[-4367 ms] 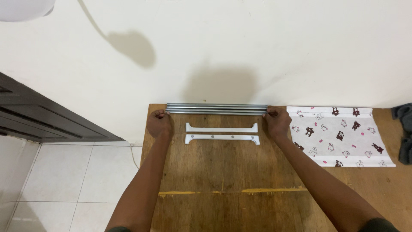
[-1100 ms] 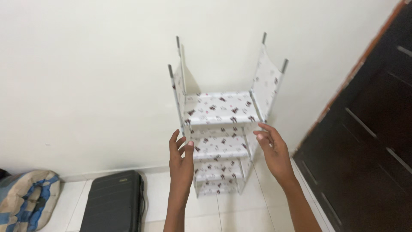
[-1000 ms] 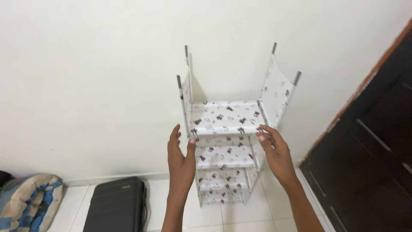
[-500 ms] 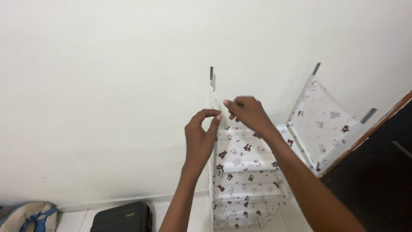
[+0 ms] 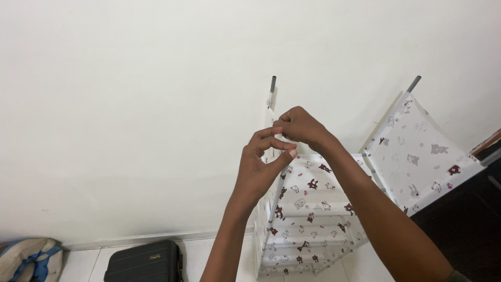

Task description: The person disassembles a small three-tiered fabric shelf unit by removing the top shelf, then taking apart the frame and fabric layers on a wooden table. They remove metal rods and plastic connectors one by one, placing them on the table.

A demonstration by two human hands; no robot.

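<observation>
A tall fabric shelf rack (image 5: 308, 203) stands against the white wall, with grey poles and white cloth printed with small bears. Its left rear pole tip (image 5: 272, 83) and right rear pole tip (image 5: 414, 83) stick up. The right side panel (image 5: 420, 156) flares outward. Both my hands are at the top of the left side panel. My left hand (image 5: 265, 164) pinches thumb and fingers together on the panel at the front left pole (image 5: 275, 203). Just above it, my right hand (image 5: 301, 128) is closed on the panel's upper edge, which the hands mostly hide.
A black suitcase (image 5: 143, 261) lies on the tiled floor at the lower left, with a blue and beige bag (image 5: 26, 258) beside it. A dark wooden door (image 5: 469, 224) fills the lower right, close to the rack's right side.
Earlier I was at a wooden table holding grey poles; since then I reached for the rack. In the last half second both hands closed tighter on the left panel's top.
</observation>
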